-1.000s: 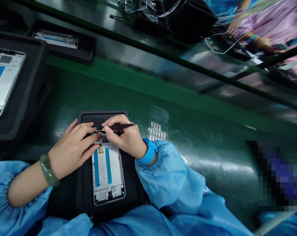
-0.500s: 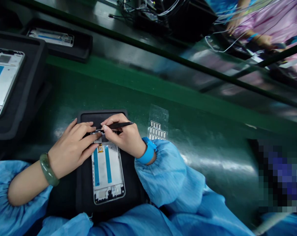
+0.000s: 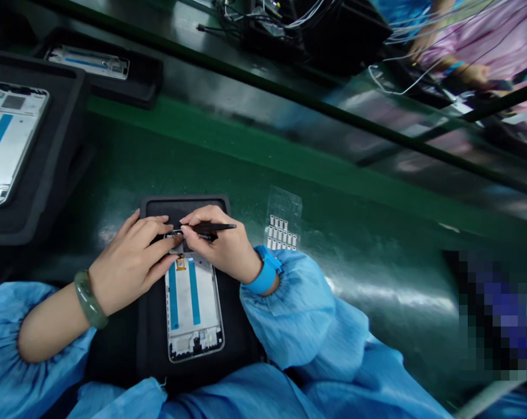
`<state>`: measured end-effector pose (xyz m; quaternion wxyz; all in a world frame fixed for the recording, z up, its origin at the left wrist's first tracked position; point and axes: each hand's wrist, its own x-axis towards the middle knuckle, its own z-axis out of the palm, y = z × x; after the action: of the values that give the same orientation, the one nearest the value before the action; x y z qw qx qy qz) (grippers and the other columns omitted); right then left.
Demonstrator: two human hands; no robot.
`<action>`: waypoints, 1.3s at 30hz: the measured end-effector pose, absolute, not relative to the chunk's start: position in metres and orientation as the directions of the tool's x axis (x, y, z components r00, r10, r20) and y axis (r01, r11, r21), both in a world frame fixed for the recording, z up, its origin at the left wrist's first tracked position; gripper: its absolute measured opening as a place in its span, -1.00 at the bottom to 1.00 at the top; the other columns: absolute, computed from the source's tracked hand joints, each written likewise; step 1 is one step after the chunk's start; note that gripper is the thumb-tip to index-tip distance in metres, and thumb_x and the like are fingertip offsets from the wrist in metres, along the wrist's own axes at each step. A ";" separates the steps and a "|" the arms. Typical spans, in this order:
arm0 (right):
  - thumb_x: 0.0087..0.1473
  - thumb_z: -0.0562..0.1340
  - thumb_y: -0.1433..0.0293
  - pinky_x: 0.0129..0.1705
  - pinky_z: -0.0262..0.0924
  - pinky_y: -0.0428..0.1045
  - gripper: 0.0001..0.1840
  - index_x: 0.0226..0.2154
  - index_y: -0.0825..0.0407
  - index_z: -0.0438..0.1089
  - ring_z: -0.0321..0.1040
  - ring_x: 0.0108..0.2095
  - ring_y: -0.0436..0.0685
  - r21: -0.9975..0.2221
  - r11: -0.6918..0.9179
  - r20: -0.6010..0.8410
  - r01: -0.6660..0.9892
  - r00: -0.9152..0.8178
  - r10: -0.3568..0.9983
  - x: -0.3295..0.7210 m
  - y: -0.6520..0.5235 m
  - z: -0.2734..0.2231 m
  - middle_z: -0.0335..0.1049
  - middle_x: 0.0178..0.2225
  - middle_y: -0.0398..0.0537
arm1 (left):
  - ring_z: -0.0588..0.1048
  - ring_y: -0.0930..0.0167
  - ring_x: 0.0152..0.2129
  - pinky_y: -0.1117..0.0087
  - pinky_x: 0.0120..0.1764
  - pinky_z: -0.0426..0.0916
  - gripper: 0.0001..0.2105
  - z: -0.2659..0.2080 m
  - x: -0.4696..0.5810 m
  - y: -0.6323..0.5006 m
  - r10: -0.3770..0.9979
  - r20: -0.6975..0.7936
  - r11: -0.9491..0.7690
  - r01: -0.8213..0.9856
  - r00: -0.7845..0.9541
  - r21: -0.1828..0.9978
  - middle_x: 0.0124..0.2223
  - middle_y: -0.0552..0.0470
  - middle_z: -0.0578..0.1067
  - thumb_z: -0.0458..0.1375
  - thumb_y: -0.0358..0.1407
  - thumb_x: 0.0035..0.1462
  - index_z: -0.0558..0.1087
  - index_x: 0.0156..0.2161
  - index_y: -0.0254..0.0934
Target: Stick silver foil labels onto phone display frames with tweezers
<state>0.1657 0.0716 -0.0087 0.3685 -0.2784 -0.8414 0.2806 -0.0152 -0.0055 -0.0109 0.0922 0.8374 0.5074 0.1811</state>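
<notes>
A phone frame [image 3: 206, 297], silvery with two blue strips and a small gold flex connector [image 3: 181, 263], lies in a black foam tray [image 3: 152, 317] before me. My left hand [image 3: 135, 256] rests over its top left corner, fingers stretched out, fingertips touching the frame's upper end. Between the thumb and fingers of my right hand [image 3: 220, 241] is a pair of black tweezers [image 3: 215, 226]. Their tips point left to the top edge of the frame, close by the left fingertips. What the tips touch is hidden by my fingers.
Right of the tray lies a clear sheet [image 3: 284, 203] with rows of small white stickers. More phone frames sit in black trays at the left, one near [image 3: 17, 131] and one farther back [image 3: 89, 63]. Cables [image 3: 307, 17] and a co-worker's hand [image 3: 475, 74] are beyond the rail.
The whole view has shifted slightly. The tweezers lie a little flatter in my right hand; my left hand keeps its place on the frame.
</notes>
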 end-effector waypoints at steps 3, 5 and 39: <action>0.07 0.18 0.41 -0.22 0.34 -0.10 -0.92 -0.33 0.04 0.24 0.37 -0.30 -0.01 -0.677 0.689 0.459 0.259 -0.582 0.671 0.163 0.073 -0.010 0.37 -0.35 -0.09 | 0.28 0.20 0.04 -0.06 0.06 0.17 -0.75 -0.011 -0.015 -0.005 0.884 0.199 -0.467 0.819 0.422 0.333 -0.06 -0.11 0.38 0.01 -0.30 0.19 0.37 -0.04 -0.25; 0.09 0.17 0.40 -0.28 0.35 -0.13 -0.92 -0.32 0.05 0.23 0.37 -0.35 -0.04 -0.710 0.655 0.430 0.256 -0.579 0.693 0.160 0.073 -0.009 0.34 -0.34 -0.09 | 0.29 0.21 0.04 -0.07 0.06 0.17 -0.76 -0.011 -0.015 -0.005 0.886 0.197 -0.464 0.820 0.421 0.335 -0.05 -0.11 0.38 0.00 -0.31 0.19 0.37 -0.05 -0.25; 0.07 0.16 0.43 -0.43 0.36 -0.18 -0.97 -0.36 0.03 0.25 0.38 -0.39 -0.07 -0.764 0.587 0.417 0.269 -0.488 0.767 0.162 0.069 -0.004 0.35 -0.37 -0.13 | 0.31 0.22 0.04 -0.05 0.07 0.18 -0.74 -0.007 -0.014 -0.006 0.906 0.178 -0.423 0.829 0.384 0.365 -0.05 -0.08 0.41 0.01 -0.28 0.18 0.38 -0.05 -0.24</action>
<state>0.1622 0.0687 -0.0038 0.3892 -0.3232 -0.8011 0.3198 -0.0138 -0.0062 -0.0075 0.1082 0.8249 0.5259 0.1771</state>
